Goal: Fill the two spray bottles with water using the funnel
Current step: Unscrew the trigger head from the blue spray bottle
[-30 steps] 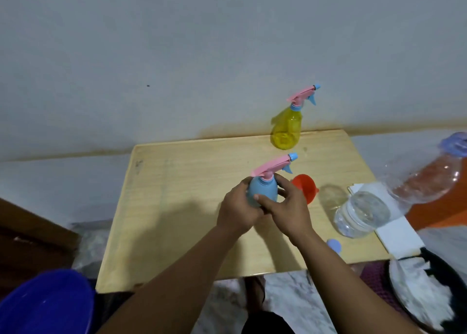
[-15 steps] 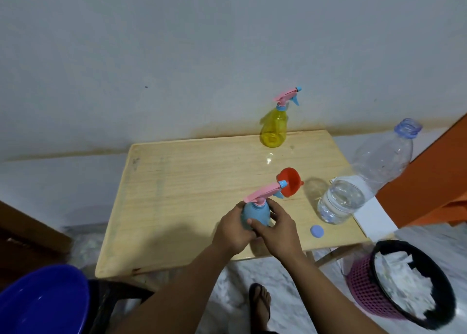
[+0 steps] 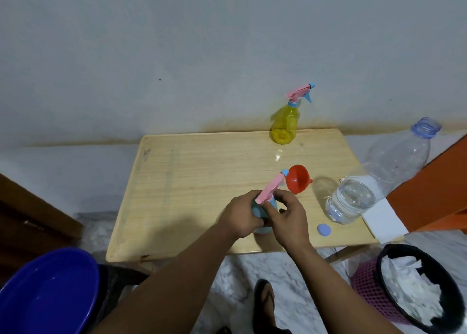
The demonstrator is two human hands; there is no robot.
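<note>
The left hand [image 3: 241, 216] wraps the blue spray bottle [image 3: 262, 213] to steady it on the surface [image 3: 192, 182], while the right hand [image 3: 288, 217] pinches its collar, probably to unscrew the pink sprayer [image 3: 270, 187]. Just beyond that grip lies the red funnel [image 3: 298, 179], with the uncapped water bottle [image 3: 374, 182] to its right; the yellow spray bottle [image 3: 285, 125] waits farthest back.

No text, label, brand, number or sign can be read on anything in view.
</note>
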